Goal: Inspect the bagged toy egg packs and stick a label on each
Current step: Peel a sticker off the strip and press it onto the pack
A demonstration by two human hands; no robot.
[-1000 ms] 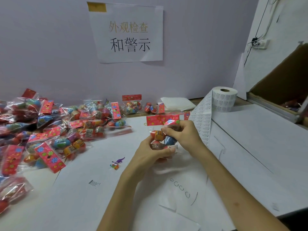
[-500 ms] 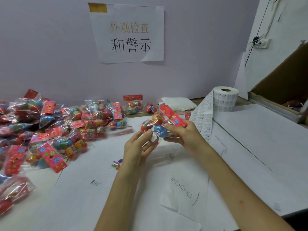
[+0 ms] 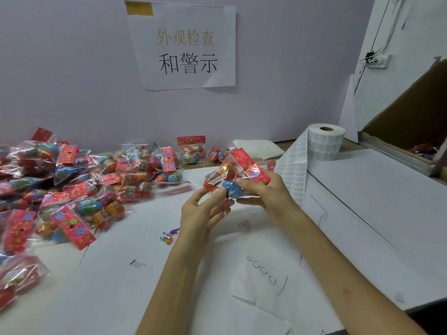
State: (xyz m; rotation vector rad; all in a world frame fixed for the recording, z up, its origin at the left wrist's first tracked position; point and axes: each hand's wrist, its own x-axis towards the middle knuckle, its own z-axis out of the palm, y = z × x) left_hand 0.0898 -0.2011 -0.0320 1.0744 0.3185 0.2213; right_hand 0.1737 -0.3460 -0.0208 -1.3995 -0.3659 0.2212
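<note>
Head view: right hand (image 3: 263,192) grips the toy egg pack (image 3: 228,176) above the bench (image 3: 362,201); left hand (image 3: 203,209) touches it with loose fingers. Inspection seems in hand; next, peel a label from the label roll (image 3: 324,143).

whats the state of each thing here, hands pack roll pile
held egg pack, off the table, tilted
right hand, grips the pack
left hand, fingers straight, touching the pack
label roll, standing on end, strip unrolled
pile of egg packs, heaped on the table
</note>
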